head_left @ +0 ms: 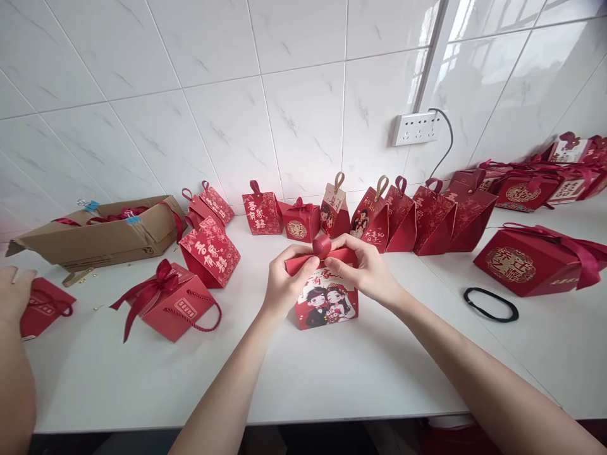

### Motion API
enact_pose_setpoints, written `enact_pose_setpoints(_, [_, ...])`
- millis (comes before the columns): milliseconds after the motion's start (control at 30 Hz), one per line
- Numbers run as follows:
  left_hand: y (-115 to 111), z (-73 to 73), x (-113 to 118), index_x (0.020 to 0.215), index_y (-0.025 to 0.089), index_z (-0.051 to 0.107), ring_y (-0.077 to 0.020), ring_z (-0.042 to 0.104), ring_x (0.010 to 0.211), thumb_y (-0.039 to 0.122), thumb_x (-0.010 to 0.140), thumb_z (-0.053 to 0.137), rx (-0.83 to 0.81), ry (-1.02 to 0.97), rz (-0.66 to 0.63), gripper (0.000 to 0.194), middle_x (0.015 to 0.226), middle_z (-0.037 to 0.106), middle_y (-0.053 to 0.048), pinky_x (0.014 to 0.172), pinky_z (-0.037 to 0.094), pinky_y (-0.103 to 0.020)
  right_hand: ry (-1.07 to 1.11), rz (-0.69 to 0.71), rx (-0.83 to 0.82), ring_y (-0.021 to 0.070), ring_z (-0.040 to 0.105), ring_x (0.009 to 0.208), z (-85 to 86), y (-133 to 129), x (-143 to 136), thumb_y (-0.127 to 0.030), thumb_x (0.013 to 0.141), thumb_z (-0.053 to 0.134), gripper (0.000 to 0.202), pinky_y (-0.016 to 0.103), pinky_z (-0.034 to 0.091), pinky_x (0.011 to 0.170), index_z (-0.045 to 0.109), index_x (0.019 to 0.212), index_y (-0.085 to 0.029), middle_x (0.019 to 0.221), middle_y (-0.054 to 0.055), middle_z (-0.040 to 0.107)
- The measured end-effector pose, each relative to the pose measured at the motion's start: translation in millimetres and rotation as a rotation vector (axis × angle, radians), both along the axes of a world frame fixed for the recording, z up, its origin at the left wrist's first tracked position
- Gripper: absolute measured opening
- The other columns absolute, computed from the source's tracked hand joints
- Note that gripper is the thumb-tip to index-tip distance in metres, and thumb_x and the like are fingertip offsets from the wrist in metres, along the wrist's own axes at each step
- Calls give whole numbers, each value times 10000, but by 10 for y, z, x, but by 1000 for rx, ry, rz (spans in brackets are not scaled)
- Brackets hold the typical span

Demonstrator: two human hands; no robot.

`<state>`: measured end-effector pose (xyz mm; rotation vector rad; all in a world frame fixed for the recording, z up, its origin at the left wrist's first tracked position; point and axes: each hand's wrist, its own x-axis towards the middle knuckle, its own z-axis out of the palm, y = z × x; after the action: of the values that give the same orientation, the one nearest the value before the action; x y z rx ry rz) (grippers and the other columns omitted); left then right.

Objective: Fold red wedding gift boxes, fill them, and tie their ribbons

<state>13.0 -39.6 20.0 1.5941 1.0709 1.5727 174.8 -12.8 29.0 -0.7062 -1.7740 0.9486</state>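
Note:
A red gift box (327, 306) printed with a cartoon bride and groom stands upright on the white table in front of me. A dark red ribbon loop (322, 246) rises from its top. My left hand (291, 275) grips the box's upper left edge, its thumb pressed to the front below the loop. My right hand (363, 268) holds the upper right edge, thumb on the front and fingers reaching behind the loop. The box's back is hidden.
Finished-looking red boxes (263, 213) line the wall. A cardboard tray (114, 243) with ribbons, a bow-tied box (173, 306) and another person's hand (14, 297) are at left. A black band (490, 304) and a large red box (526, 262) lie right.

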Motion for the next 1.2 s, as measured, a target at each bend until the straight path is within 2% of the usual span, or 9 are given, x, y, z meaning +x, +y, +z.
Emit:
enact_pose_setpoints(100, [2,1,-8,781,170,627,-124,590,694,330,763,649,-9,32,11,163,738,640,-3,620,462,-194,7,0,5,115,562,622,-9,-7,-19,-279,794,609,106,223,457,551,586,825,-180,741,-4,610])
enact_pose_setpoints(200, [14,-5,-16,745,170,616,-110,557,638,324,751,657,-10,51,24,160,687,617,11,588,448,-189,12,-9,74,122,589,679,-18,7,-22,-272,816,596,92,225,469,600,605,822,-180,777,4,633])
enact_pose_setpoints(433, [5,-9,-24,785,165,646,-120,581,667,320,726,677,-46,43,26,168,730,650,-6,599,460,-194,8,-36,140,141,622,801,-47,20,-18,-247,834,585,76,244,497,702,603,890,-199,887,16,659])
enact_pose_setpoints(667, [-1,16,-8,796,156,643,-132,587,674,321,725,670,-13,74,54,181,741,653,-20,603,470,-209,46,-47,112,162,606,859,-74,9,-40,-279,831,579,119,274,508,708,542,914,-202,936,42,620])
enact_pose_setpoints(833, [-4,-10,-10,798,161,622,-138,584,661,351,753,638,39,108,60,196,719,637,-17,601,465,-221,53,-34,61,171,600,832,-56,-11,-42,-298,763,658,198,273,508,640,534,891,-212,930,36,609])
enact_pose_setpoints(1000, [-17,-10,-8,742,164,624,-134,576,617,364,763,626,56,187,81,201,668,635,-10,569,450,-218,48,-22,34,152,607,749,-15,-1,-25,-282,768,659,128,278,508,668,572,814,-200,838,15,628])
enact_pose_setpoints(1200, [-19,-2,3,712,162,620,-121,553,590,350,753,636,60,196,100,194,640,622,0,554,442,-212,81,5,27,155,613,798,-21,6,-25,-250,769,650,140,272,519,658,567,870,-197,885,25,622])
